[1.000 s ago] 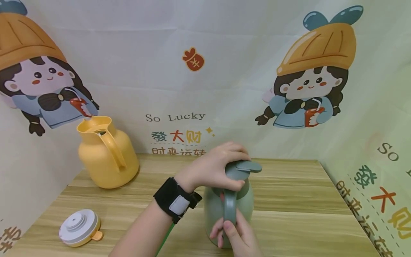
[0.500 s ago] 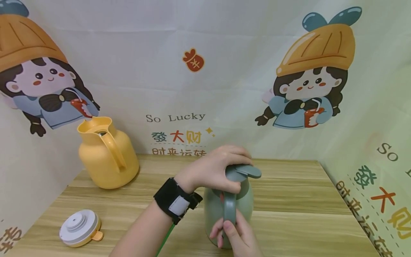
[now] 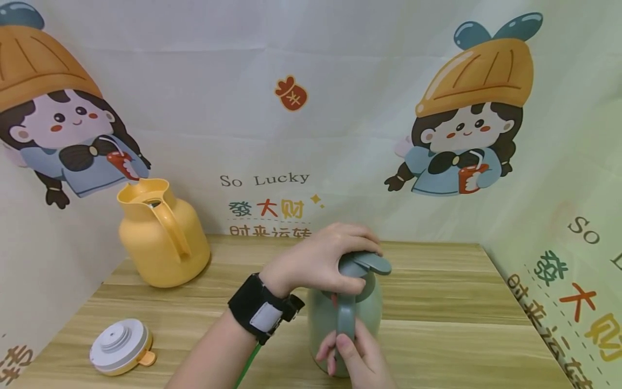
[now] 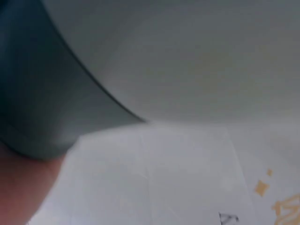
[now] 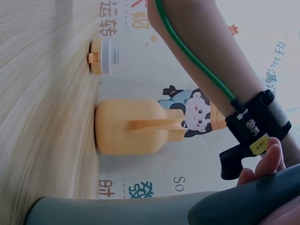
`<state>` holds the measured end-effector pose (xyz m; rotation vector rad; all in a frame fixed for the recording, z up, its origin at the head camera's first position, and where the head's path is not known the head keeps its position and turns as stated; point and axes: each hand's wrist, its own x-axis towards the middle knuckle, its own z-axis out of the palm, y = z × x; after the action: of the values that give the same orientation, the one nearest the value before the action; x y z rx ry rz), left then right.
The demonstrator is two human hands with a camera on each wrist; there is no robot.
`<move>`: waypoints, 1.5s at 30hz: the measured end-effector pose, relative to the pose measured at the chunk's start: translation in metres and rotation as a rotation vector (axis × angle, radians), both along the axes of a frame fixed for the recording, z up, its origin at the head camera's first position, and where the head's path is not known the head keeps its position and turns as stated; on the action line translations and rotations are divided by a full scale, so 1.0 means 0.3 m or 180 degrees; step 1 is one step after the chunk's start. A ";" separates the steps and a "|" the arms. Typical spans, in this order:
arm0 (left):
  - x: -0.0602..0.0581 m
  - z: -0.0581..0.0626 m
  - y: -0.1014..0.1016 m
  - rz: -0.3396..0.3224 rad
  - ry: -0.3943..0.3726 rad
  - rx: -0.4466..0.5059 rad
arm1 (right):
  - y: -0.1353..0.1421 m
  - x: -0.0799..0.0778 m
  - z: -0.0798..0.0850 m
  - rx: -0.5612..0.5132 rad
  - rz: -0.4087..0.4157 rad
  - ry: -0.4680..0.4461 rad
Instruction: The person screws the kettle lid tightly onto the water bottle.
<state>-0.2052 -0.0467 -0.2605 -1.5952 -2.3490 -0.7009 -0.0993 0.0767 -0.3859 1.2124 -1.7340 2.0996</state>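
A green thermos jug stands upright on the wooden table in the head view. My left hand reaches over its top and grips the grey-green lid, fingers on the far side and thumb on the near side. The lid's flat tab points right and slightly towards me. My right hand is wrapped round the lower part of the jug's handle. In the left wrist view the jug fills the upper part, and one blurred finger shows. The right wrist view shows the handle in my right hand.
A lidless yellow thermos jug stands at the back left. Its white and yellow lid lies upside down at the front left. A printed cloth hangs behind the table. A green cable runs along my left forearm.
My left hand has turned the green jug's lid a little clockwise, so its tab has swung towards me. Lid and hand sit slightly lower. My right hand keeps its hold on the handle.
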 end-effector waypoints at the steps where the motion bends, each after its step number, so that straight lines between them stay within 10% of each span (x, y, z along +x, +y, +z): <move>1: 0.014 0.004 0.005 0.0137 0.0044 -0.0015 | -0.001 0.001 -0.001 0.0010 -0.0003 -0.0015; 10: 0.180 0.041 0.112 0.2268 0.0222 -0.0147 | 0.002 0.013 0.006 0.0139 -0.0112 -0.0362; 18: 0.200 0.014 0.177 0.3020 0.0568 -0.0355 | 0.003 0.022 0.012 0.0098 -0.0072 -0.0477; 31: 0.175 -0.013 0.162 0.2910 0.0349 -0.0115 | -0.004 0.010 0.003 0.0153 -0.0175 -0.0220; 45: 0.143 -0.012 0.083 0.1914 0.0119 -0.0078 | -0.006 0.002 0.003 0.0091 -0.0274 0.0189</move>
<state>-0.1622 -0.0219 -0.2642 -0.8103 -2.6078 -0.4962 -0.0989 0.0749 -0.3850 1.1730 -1.7633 1.9772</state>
